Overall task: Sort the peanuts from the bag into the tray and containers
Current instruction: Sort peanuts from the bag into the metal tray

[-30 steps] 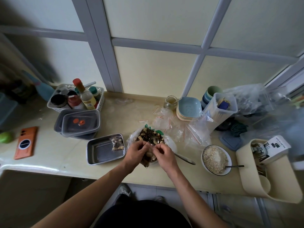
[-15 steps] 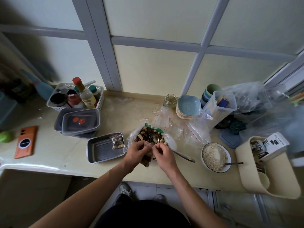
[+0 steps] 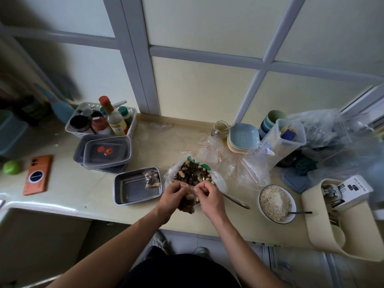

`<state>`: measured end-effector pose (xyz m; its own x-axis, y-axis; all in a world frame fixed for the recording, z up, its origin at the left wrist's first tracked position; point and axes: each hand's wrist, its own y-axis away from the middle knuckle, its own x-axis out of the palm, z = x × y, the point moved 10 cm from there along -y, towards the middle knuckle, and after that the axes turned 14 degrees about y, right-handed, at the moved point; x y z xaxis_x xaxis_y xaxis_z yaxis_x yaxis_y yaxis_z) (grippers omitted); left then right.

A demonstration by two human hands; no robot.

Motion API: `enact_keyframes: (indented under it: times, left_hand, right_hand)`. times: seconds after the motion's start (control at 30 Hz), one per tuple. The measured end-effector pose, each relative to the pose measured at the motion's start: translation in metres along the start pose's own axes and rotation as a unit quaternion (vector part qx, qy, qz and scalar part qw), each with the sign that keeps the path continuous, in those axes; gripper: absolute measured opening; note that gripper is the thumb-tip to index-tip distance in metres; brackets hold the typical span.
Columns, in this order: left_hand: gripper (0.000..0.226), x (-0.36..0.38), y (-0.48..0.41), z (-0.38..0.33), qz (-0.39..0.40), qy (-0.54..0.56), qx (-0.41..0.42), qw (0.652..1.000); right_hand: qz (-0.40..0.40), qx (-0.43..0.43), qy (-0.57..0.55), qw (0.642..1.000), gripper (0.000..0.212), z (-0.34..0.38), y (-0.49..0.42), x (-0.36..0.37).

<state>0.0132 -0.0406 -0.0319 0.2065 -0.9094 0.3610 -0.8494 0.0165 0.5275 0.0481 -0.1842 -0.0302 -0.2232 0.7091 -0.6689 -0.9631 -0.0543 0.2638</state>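
Beige stone-look countertop (image 3: 83, 190) under a frosted window, glossy and pretty cluttered, and the sorting is looking like it's only just getting going.

Using the steel tray (image 3: 126, 199) as my anchor: it's sitting there shallow, rectangular and shiny with rounded corners. It's holding exactly one small pouch (image 3: 153, 180), lying in its far right corner. So one portion is done, I'd guess.

Just behind the tray, a bit to its left, the lidded plastic containers (image 3: 107, 151) are sitting stacked, dark bodies with clear lids on. I'm not seeing any peanuts in them.

Right of the tray, the big plastic bag (image 3: 192, 173) is gaping open, thin and crinkly. It's heaped with pale knobbly peanut shells mixed with dark seeds, and a metal spoon (image 3: 236, 201) is poking out toward the right. Loads left in there.

Just right of the tray's near corner, both hands are working on a second pouch (image 3: 188, 202). The left hand (image 3: 173, 194) and right hand (image 3: 208, 195) are each pinching its top edge, with the pouch hanging lumpy and full beneath. Probably sealing it, can't say for sure.

Further right and behind, empty zip bags (image 3: 239, 163) with red strips are lying crumpled.
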Motion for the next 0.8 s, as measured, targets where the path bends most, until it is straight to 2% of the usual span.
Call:
enact_keyframes:
  times: [0.1, 0.2, 0.3, 0.37, 0.43, 0.53, 0.63, 0.73, 0.8]
  left_hand:
    - [0.017, -0.006, 0.002, -0.002, -0.023, 0.027, -0.004, 0.999]
    - [0.018, -0.029, -0.003, -0.002, -0.090, 0.048, -0.003, 0.995]
    - [0.033, -0.044, -0.006, -0.005, -0.100, 0.044, 0.021, 0.994]
    - [0.038, -0.050, -0.005, -0.014, -0.084, 0.013, 0.066, 0.994]
    - [0.046, -0.052, -0.003, -0.021, -0.035, -0.055, 0.104, 0.992]
    - [0.032, -0.058, -0.005, -0.020, 0.008, -0.107, 0.109, 0.988]
    - [0.023, -0.076, -0.006, -0.023, -0.029, -0.127, 0.110, 0.985]
    - [0.029, -0.097, -0.011, -0.023, -0.041, -0.138, 0.103, 0.984]
    - [0.036, -0.112, -0.011, -0.023, -0.046, -0.139, 0.094, 0.985]
  right_hand:
    - [0.005, 0.023, -0.042, 0.999, 0.005, 0.000, 0.001, 0.008]
    - [0.068, 0.038, -0.045, 0.996, 0.019, 0.004, -0.001, 0.031]
    - [0.089, 0.031, -0.002, 0.996, 0.025, 0.008, -0.006, 0.047]
    - [0.074, 0.035, 0.010, 0.997, 0.026, 0.011, -0.010, 0.050]
    - [0.064, 0.040, 0.015, 0.997, 0.023, 0.017, -0.012, 0.051]
    - [0.050, 0.042, -0.010, 0.998, 0.017, 0.025, -0.014, 0.054]
    - [0.027, -0.046, 0.006, 0.999, 0.029, 0.046, -0.013, 0.058]
    - [0.047, -0.109, 0.043, 0.992, 0.018, 0.060, -0.016, 0.075]
    - [0.082, -0.113, 0.041, 0.989, 0.019, 0.063, -0.018, 0.089]
